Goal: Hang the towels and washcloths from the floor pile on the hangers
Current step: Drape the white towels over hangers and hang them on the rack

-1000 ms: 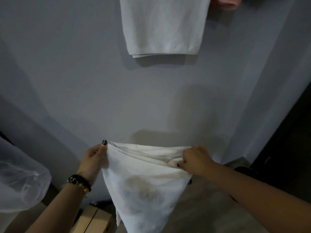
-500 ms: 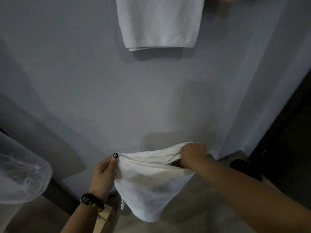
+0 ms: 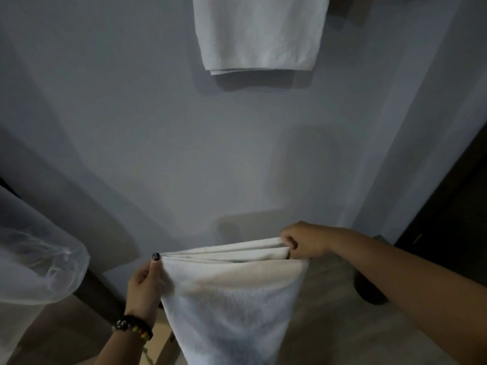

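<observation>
I hold a white towel point(image 3: 232, 299) stretched between both hands in front of the grey wall, its folded top edge running level and the rest hanging down out of view. My left hand point(image 3: 145, 283) pinches the left corner, thumb on top. My right hand point(image 3: 303, 241) grips the right corner with curled fingers. Another white towel point(image 3: 261, 32) hangs folded high on the wall, its hanger out of frame. The floor pile is not in view.
A translucent plastic-covered bulk point(image 3: 34, 259) stands at the left. A dark round object point(image 3: 369, 288) lies on the floor at the right, next to a dark doorway point(image 3: 453, 219). A cardboard box point(image 3: 158, 346) sits low between my arms.
The towel's top edge has been pulled out wider and flatter between my hands. My right hand has moved right and my left hand has dropped slightly.
</observation>
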